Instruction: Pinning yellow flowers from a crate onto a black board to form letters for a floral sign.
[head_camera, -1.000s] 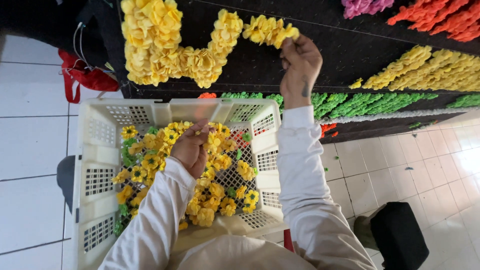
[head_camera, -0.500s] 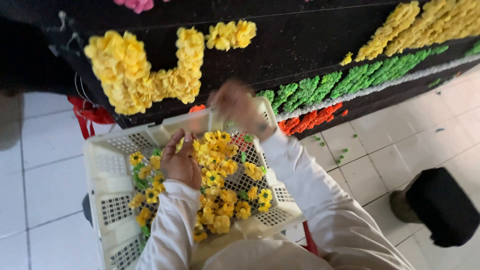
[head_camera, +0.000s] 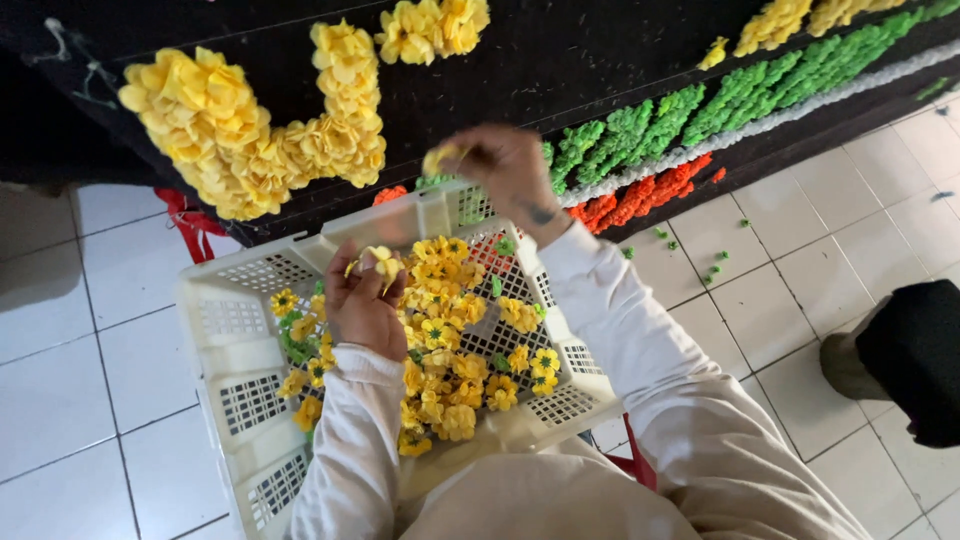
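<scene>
Head view, and the right hand (head_camera: 505, 165) is up at the black board (head_camera: 560, 60) with a small yellow flower (head_camera: 440, 157) pinched between its fingertips, blurred with motion, fingers closed round the bloom; it sits just below the big cluster of yellow flowers (head_camera: 260, 140) already fixed there; the left hand (head_camera: 362, 305) is curled low over the basket, closed on another yellow flower (head_camera: 380, 262) at its fingertips, ready as the spare. Doing this well, I'd judge, means keeping that pinch light so the petals don't crush, seating the bloom tight against its neighbours so no black shows between, and pressing straight in rather than at a slant; the left hand does best staying close over the basket. Below sits the white plastic basket (head_camera: 235, 320), slotted walls, resting on the lap, holding a heap of loose yellow flowers (head_camera: 450, 370) with green leaves mixed in; further along the board run green (head_camera: 690, 110), orange-red (head_camera: 640, 195) and white bands; underneath, white floor tiles (head_camera: 780, 280) with a few green scraps scattered; a dark-clad leg and shoe (head_camera: 900, 360) stand at the right edge.
</scene>
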